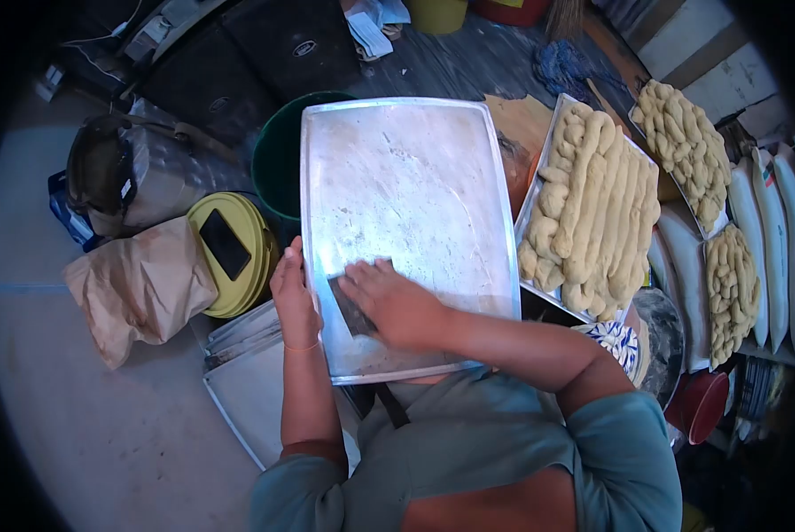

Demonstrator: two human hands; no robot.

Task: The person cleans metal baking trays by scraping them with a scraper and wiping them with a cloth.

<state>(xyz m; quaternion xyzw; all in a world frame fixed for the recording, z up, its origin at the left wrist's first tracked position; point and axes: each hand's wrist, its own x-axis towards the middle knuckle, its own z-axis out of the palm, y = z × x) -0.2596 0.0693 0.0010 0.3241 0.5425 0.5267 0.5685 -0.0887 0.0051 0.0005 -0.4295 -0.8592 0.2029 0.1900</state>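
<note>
A shallow metal baking tray (406, 195) with a raised rim is held up in front of my body, its scuffed inner face towards me. My left hand (291, 288) is closed on the tray's left edge, fingers behind the rim. Across the lower left of the tray lies my right hand (389, 301), its fingers pressing a dark, flat scraper (351, 306) against the metal. Part of the scraper is hidden beneath the palm. Pale marks and streaks show on the tray's surface.
To the right, another tray holds rows of shaped dough (606, 208), with more dough trays (681, 146) beyond. On the left, a phone (225, 244) lies on a yellow lidded bucket (260, 257) beside a brown paper bag (145, 288). Stacked trays (247, 390) sit below; a green bin (278, 151) stands behind.
</note>
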